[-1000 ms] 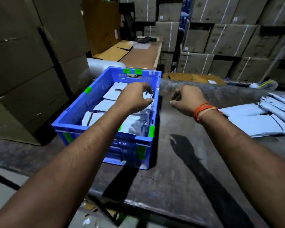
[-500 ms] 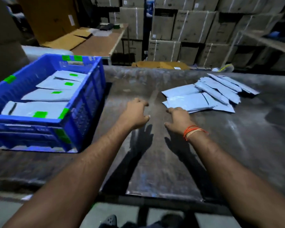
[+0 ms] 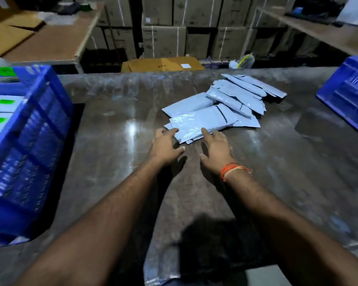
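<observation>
A pile of several pale grey mailer bags (image 3: 232, 100) lies on the dark table (image 3: 112, 153), right of centre. The nearest bag (image 3: 198, 122) lies flat at the front of the pile. My left hand (image 3: 165, 146) reaches its fingertips to that bag's near left corner, fingers spread and holding nothing. My right hand (image 3: 215, 149), with an orange thread band on the wrist, has its fingertips at the bag's near edge, fingers straight. A blue plastic crate (image 3: 35, 129) at the left holds more grey bags (image 3: 0, 108) with green stickers.
A second blue crate (image 3: 349, 96) sits at the table's right edge. Stacked cardboard boxes (image 3: 163, 38) fill the background, with a flattened carton (image 3: 161, 65) behind the table. A wooden bench (image 3: 50, 40) stands at the back left and a shelf (image 3: 318, 32) at the back right.
Both hands have moved from over the blue crate rightwards and forward across the table to the front bag of the pile. The view has swung right, so the crate now sits at the left edge.
</observation>
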The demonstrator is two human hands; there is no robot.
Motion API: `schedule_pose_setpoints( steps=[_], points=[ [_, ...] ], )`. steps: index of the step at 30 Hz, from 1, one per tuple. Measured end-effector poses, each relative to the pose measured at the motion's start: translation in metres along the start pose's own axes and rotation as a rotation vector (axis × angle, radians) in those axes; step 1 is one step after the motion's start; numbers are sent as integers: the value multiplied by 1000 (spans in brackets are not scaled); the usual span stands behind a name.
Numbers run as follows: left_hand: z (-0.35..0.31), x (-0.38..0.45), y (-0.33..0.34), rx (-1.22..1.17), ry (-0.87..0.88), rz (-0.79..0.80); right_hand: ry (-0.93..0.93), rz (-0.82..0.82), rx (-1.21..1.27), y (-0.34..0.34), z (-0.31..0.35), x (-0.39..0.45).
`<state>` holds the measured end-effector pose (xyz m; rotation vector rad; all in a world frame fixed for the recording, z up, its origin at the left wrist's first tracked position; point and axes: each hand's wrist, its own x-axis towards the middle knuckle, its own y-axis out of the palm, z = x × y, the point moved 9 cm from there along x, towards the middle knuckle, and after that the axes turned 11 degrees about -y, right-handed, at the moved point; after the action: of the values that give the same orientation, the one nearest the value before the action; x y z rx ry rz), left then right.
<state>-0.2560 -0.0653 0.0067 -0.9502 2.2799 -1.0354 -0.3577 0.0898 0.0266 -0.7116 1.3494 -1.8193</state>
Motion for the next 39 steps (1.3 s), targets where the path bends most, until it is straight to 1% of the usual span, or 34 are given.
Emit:
schedule_pose_setpoints(
  steps=[4, 10, 12, 15, 19, 21, 23, 24, 26, 27, 28, 29, 31, 33, 35, 39],
  points=[
    [-5, 34, 21, -48, -20, 2, 21, -25, -51, -3, -20, 13],
    [-17, 56, 43, -214, -85, 18, 25, -21, -55, 3, -53, 16],
    [-21, 63, 46, -318, -128, -7, 21, -22, -29, 0, -67, 20],
    [-32, 64, 50, -365, -150, -39, 3, -14, 39, -1, -88, 28],
    [-53, 46, 55, -461, -161, -127, -52, 6, 137, -2, -110, 29],
    [-58, 36, 64, -475, -205, -165, -74, 16, 175, -1, -123, 24],
    [-61, 28, 69, -420, -250, -229, -97, 40, 215, 1, -136, 17],
    [-61, 26, 72, -397, -288, -237, -107, 54, 235, 3, -142, 14],
    [-62, 22, 80, -374, -381, -213, -130, 60, 264, 3, -154, 8],
    [-63, 20, 83, -328, -421, -194, -135, 56, 277, 2, -160, 6],
    [-69, 19, 85, -220, -432, -181, -133, 47, 291, -1, -166, 3],
    [-75, 17, 85, -76, -414, -176, -132, 36, 304, -3, -171, 0],
    [-93, 17, 85, 206, -311, -196, -132, 14, 320, -11, -179, -8],
    [-103, 21, 90, 383, -220, -227, -127, 5, 334, -17, -185, -16],
    [-106, 28, 94, 451, -207, -238, -117, 3, 354, -20, -188, -22],
    [-116, 39, 99, 491, -167, -262, -103, -11, 366, -26, -193, -29]
  ],
)
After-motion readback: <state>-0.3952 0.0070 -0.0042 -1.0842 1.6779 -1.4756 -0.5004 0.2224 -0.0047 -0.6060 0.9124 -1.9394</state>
